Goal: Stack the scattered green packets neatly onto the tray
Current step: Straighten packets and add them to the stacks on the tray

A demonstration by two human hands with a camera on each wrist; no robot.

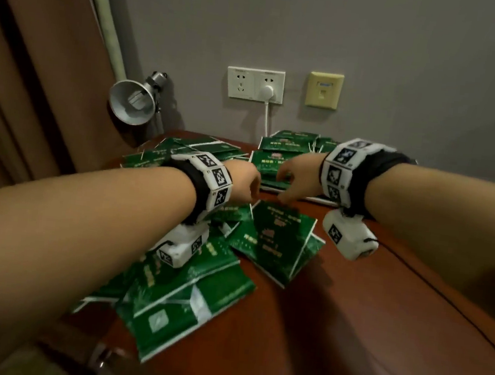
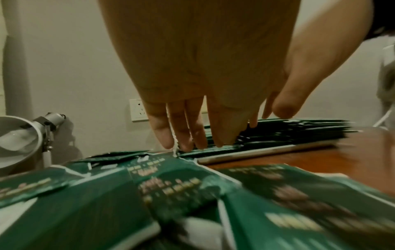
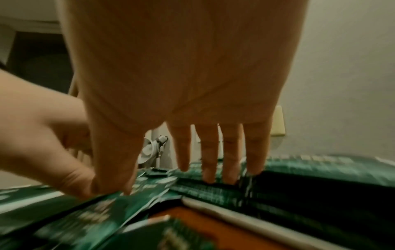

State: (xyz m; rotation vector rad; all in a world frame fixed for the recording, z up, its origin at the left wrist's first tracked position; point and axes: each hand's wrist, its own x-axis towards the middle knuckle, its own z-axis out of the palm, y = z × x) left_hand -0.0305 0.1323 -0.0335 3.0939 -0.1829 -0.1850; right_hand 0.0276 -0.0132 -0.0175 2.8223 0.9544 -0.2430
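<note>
Left hand: my left hand hangs over the gap between the loose heap and the tray, fingers straight and pointing down, tips just at the near edge of the stacked packets; it grasps nothing.

Right hand: my right hand reaches in from the other side, four fingers extended onto the front edge of the stack. The thumb comes down beside the corner of a loose packet; I cannot tell whether it pinches it.

Why held so: I judge both hands flank the stack's near edge to square it up, flat fingers serving as stops rather than grips.

Tray: its pale rim shows under the stack at the far right of the wooden table, close to the wall.

Stack on tray: green packets lie flat in layers, more behind them.

Scattered packets: a heap spreads under my left forearm, another group lies far left, so much of the job remains.

Nearest loose packet: this one lies face up just in front of the tray.

Long axis: it runs roughly from the tray toward me, slightly askew to the stack, and wants a small turn to match.

Nearby: a lamp stands at the table's back left corner.
</note>
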